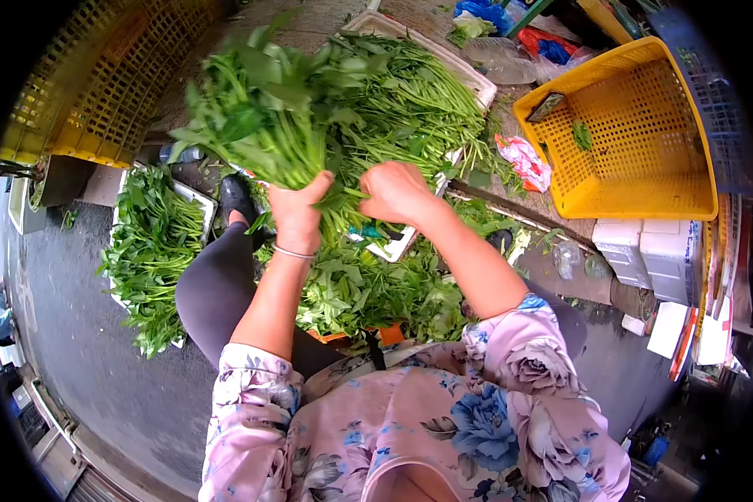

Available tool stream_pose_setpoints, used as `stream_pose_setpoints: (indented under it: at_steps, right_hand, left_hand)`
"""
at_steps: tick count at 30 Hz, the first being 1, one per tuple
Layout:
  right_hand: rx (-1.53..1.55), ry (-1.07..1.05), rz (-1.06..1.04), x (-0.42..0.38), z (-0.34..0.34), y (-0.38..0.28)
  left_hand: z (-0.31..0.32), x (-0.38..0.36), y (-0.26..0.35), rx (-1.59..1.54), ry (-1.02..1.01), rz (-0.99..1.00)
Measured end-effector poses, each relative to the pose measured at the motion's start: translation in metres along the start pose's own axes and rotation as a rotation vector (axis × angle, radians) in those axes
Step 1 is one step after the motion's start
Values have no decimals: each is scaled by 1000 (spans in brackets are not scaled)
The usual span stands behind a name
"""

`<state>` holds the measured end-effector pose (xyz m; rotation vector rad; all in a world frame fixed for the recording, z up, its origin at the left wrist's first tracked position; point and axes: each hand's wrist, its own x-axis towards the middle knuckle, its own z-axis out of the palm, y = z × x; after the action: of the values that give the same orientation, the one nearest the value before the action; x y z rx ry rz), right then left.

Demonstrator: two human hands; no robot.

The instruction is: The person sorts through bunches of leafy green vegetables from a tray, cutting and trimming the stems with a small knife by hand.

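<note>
A thick bunch of leafy green vegetables (pixel 263 113) is in my left hand (pixel 297 209), stems in the fist and leaves pointing up and away. Just right of it, my right hand (pixel 391 192) has its fingers closed on a thin green stem (pixel 353 192). Beyond my hands, a long pile of greens (pixel 418 100) lies in a white foam tray (pixel 485 84). Loose leaves (pixel 376 293) are heaped below my hands, between my knees. Something dark green (pixel 368 232) shows by a white tray edge under my right hand, too small to make out.
At the left, another white tray (pixel 199 201) holds more greens (pixel 155 251). A yellow plastic basket (pixel 636 188) stands at the right, above white boxes (pixel 669 251). Stacked yellow crates (pixel 100 92) are at the upper left. A pink and white plastic bag (pixel 525 161) lies beside the basket.
</note>
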<state>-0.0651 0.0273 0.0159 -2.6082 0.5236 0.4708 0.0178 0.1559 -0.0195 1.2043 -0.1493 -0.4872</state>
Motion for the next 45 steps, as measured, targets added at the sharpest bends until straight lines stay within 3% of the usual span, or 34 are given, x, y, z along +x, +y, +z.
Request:
stream_pose_setpoints:
  at_steps: [1,3,6,7,9,10,12,17,19,21,23,25,27,28,29,31,32,33,35,37,38,39,42,44,45]
  right_hand:
    - [-172,-166,46,2,-2,7]
    - [-265,-264,142,-3,-1,34]
    - [-456,-541,224,2,2,96]
    - [-419,-481,309,10,-5,108]
    - [-127,-99,412,42,-14,136]
    - [-34,186,393,56,-21,137]
    - [-48,444,310,92,-27,144]
    - [-141,519,340,158,-13,160]
    - [-143,337,459,165,-19,160]
    - [-189,390,355,153,-34,160]
    - [80,454,338,137,-55,152]
    - [137,477,315,114,-70,149]
    - [396,468,188,85,-79,143]
    - [516,582,123,71,-75,139]
    - [509,587,126,54,-73,136]
    - [1219,438,170,19,-72,123]
    - [1358,427,168,11,-59,120]
    - [1583,280,81,7,-40,128]
    - [1785,195,164,10,2,129]
    - [1801,164,403,16,45,129]
    - [1788,87,402,19,65,139]
    - [1750,144,507,18,72,133]
    - [1716,216,537,14,80,122]
    - [1485,408,558,14,80,114]
    - [1482,408,555,15,81,110]
  left_hand:
    - [2,1,12,43,60,-31]
    - [-4,8,16,-66,125,46]
    - [-16,13,18,-160,144,-86]
    - [-18,13,17,-167,155,-104]
    - [-16,12,15,-141,185,-133]
    - [-15,13,14,-115,201,-158]
    - [-16,16,10,-100,202,-174]
    - [-20,24,3,-63,239,-233]
    - [-19,24,6,-61,260,-222]
    - [-18,23,8,-125,264,-253]
    - [-19,22,8,-111,280,-260]
    - [-17,20,12,-123,298,-311]
    - [-14,18,16,-129,288,-326]
    - [-14,16,17,-129,290,-344]
    - [-14,14,18,-128,292,-363]
    - [-22,14,8,-175,215,-375]
    - [-22,13,7,-182,203,-390]
    - [-23,12,5,-187,192,-405]
    - [-26,13,-3,-172,203,-420]
    - [-31,15,-11,-160,211,-424]
    - [-33,15,-14,-151,226,-444]
    - [-33,14,-16,-150,227,-423]
    - [-36,13,-19,-185,215,-422]
    - [-36,14,-19,-137,227,-384]
    - [-38,15,-20,-141,228,-382]
